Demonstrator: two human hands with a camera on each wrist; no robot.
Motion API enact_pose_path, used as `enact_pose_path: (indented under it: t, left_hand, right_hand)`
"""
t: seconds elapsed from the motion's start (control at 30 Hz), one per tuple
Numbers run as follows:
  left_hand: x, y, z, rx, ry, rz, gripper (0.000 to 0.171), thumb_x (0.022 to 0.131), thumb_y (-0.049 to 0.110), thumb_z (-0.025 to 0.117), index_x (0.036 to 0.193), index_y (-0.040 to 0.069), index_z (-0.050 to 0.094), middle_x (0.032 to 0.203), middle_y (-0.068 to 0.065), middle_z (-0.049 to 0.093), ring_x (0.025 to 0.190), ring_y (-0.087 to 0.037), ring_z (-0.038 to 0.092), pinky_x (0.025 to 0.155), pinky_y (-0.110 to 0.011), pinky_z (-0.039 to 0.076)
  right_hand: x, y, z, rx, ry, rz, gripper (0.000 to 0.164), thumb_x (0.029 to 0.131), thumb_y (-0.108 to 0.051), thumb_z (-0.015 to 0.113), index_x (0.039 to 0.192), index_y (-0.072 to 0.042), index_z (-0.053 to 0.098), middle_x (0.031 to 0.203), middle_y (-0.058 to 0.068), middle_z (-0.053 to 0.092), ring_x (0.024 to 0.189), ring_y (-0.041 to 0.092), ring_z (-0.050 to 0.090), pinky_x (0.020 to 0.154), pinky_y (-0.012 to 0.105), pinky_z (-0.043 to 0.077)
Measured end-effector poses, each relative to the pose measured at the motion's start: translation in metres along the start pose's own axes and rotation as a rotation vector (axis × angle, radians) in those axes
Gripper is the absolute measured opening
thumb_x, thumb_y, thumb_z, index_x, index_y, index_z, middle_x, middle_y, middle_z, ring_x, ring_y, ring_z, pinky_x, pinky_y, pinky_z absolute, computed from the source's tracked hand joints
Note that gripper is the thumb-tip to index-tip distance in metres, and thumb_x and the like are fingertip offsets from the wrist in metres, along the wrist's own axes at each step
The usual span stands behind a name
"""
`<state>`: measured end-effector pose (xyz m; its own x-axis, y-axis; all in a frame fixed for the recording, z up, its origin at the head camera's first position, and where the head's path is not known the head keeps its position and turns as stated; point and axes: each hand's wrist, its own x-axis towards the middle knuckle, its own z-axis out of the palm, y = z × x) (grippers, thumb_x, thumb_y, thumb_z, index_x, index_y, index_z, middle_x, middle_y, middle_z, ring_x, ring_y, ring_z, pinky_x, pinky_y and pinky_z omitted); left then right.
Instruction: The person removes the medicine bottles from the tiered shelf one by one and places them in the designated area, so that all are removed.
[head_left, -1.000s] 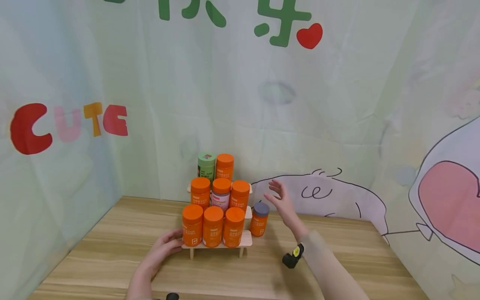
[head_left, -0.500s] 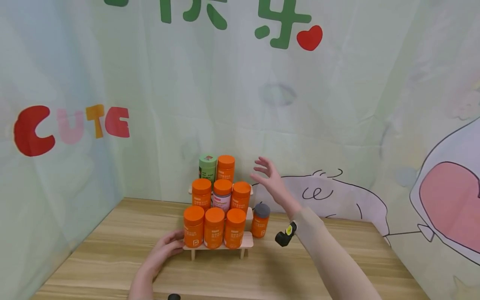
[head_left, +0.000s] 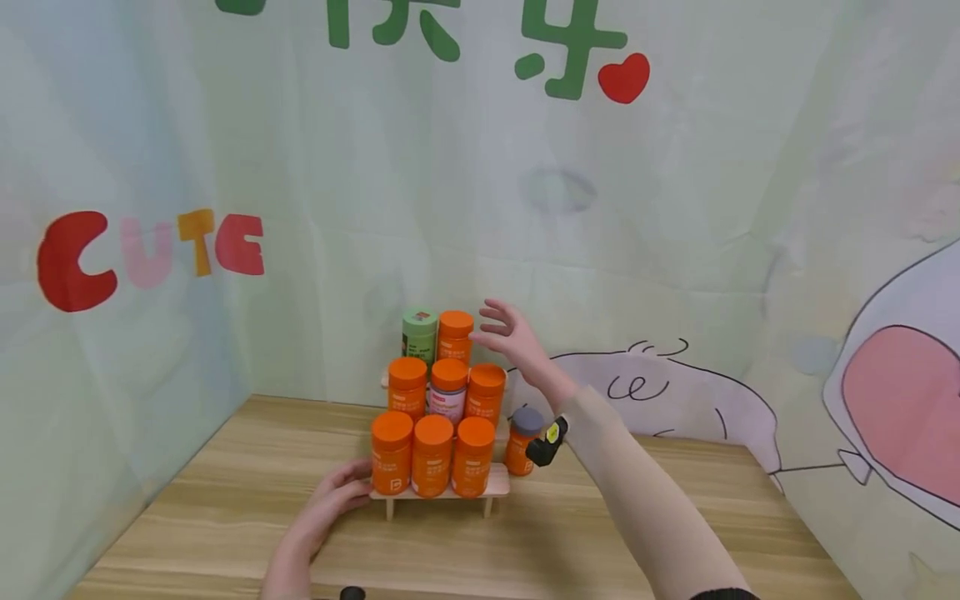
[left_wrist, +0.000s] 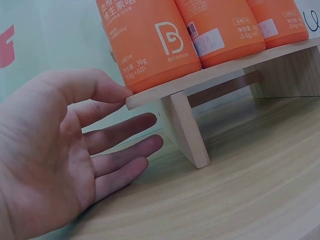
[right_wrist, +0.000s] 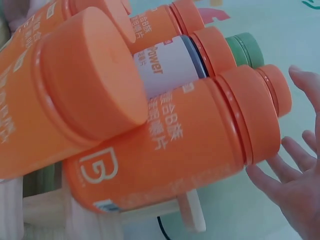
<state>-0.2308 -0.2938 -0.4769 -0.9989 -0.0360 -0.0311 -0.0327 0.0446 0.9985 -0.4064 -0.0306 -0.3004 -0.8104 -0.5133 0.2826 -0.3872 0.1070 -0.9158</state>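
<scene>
A three-tier wooden stand (head_left: 497, 481) holds orange-lidded jars on its steps. My left hand (head_left: 330, 498) is at the left end of the lowest step; in the left wrist view a fingertip touches the board's corner, and the other fingers reach loosely beneath it. Up at the top tier, my right hand (head_left: 516, 335) is spread just right of an orange jar (head_left: 454, 333), holding nothing. A green jar (head_left: 418, 335) stands beside that one. On the middle step, a jar with a pale label (head_left: 447, 402) sits between two orange jars. The bottom step carries three orange jars (head_left: 432, 457).
An orange jar with a grey lid (head_left: 519, 450) stands on the wooden table (head_left: 600, 542), right of the stand and partly behind my right wrist camera. Behind the table hangs a printed cloth backdrop (head_left: 360, 208), with cloth along both sides too.
My right hand has moved up and left, from above the grey-lidded jar to beside the top orange jar. My left hand stays at the stand's lower left end.
</scene>
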Motion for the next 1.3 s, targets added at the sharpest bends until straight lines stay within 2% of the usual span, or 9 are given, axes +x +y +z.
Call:
enact_pose_path:
  t: [0.33, 0.47, 0.67, 1.03, 1.3]
  left_hand:
    - [0.004, 0.002, 0.008, 0.000, 0.016, -0.006, 0.055, 0.091, 0.007, 0.055, 0.140, -0.013, 0.040, 0.146, -0.031, 0.041, 0.112, -0.014, 0.058, 0.086, -0.023, 0.052]
    - [0.003, 0.002, 0.008, 0.003, 0.018, -0.007, 0.055, 0.091, 0.007, 0.055, 0.140, -0.013, 0.040, 0.145, -0.031, 0.042, 0.107, -0.010, 0.058, 0.086, -0.023, 0.052]
    - [0.001, 0.003, 0.007, -0.001, 0.006, -0.003, 0.055, 0.091, 0.006, 0.054, 0.140, -0.013, 0.040, 0.144, -0.031, 0.042, 0.101, -0.003, 0.057, 0.086, -0.023, 0.052]
    - [0.001, 0.002, 0.005, 0.016, 0.023, -0.010, 0.055, 0.091, 0.007, 0.054, 0.140, -0.013, 0.040, 0.145, -0.031, 0.042, 0.112, -0.014, 0.057, 0.087, -0.023, 0.051]
    - [0.000, 0.003, 0.003, 0.017, 0.030, -0.017, 0.055, 0.091, 0.007, 0.054, 0.140, -0.013, 0.040, 0.145, -0.031, 0.042, 0.109, -0.010, 0.057, 0.086, -0.022, 0.051]
  right_hand:
    - [0.010, -0.002, 0.006, -0.095, -0.040, 0.017, 0.070, 0.088, -0.014, 0.070, 0.149, -0.009, 0.036, 0.149, 0.014, 0.044, 0.131, 0.035, 0.049, 0.105, 0.047, 0.045]
    - [0.013, -0.001, 0.011, -0.138, -0.052, 0.039, 0.070, 0.087, -0.017, 0.073, 0.148, -0.010, 0.039, 0.147, 0.012, 0.047, 0.128, 0.033, 0.051, 0.103, 0.046, 0.047]
    - [0.014, 0.001, 0.017, -0.129, -0.052, 0.035, 0.070, 0.084, -0.014, 0.074, 0.145, -0.010, 0.041, 0.140, 0.013, 0.051, 0.120, 0.032, 0.056, 0.098, 0.044, 0.050]
    - [0.017, 0.000, 0.021, -0.131, -0.060, 0.058, 0.067, 0.084, -0.015, 0.074, 0.143, -0.012, 0.043, 0.136, 0.013, 0.053, 0.116, 0.030, 0.058, 0.096, 0.043, 0.051]
    - [0.018, -0.002, 0.022, -0.118, -0.059, 0.054, 0.069, 0.084, -0.014, 0.073, 0.145, -0.011, 0.041, 0.138, 0.014, 0.052, 0.117, 0.032, 0.056, 0.097, 0.045, 0.050]
